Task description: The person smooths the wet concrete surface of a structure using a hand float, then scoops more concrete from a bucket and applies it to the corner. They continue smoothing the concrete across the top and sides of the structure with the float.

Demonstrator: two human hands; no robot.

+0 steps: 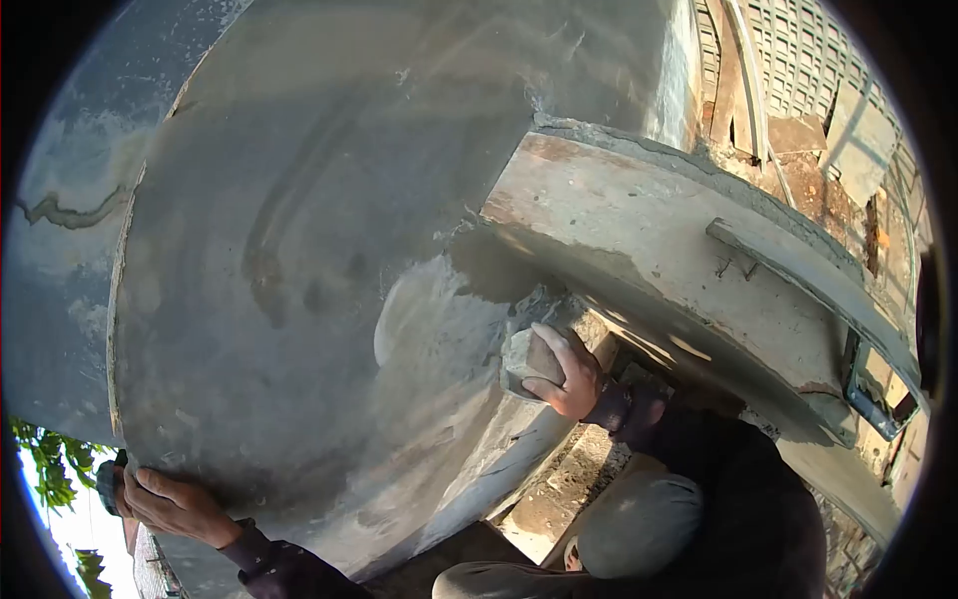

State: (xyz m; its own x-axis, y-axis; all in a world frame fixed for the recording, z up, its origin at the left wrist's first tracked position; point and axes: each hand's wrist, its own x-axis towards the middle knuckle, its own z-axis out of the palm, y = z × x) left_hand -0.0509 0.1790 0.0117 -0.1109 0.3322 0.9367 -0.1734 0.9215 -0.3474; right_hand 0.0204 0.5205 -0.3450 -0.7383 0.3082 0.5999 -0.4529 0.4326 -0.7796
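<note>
My right hand is closed around a pale grey, cement-smeared block-shaped pad. It presses the pad against the smoothed grey cement wall, low down beside the jutting slab. At the lower left, my left hand lies along the wall's edge, its fingers curled at a small dark object; I cannot tell what this object is. Around the pad the cement is lighter and streaked, with a paler rounded patch to its left.
A concrete slab juts out at the right, a metal strip along it. Below my right hand runs a rough ledge. My bent knee is close underneath. Boards and latticework stand at the upper right; leaves show lower left.
</note>
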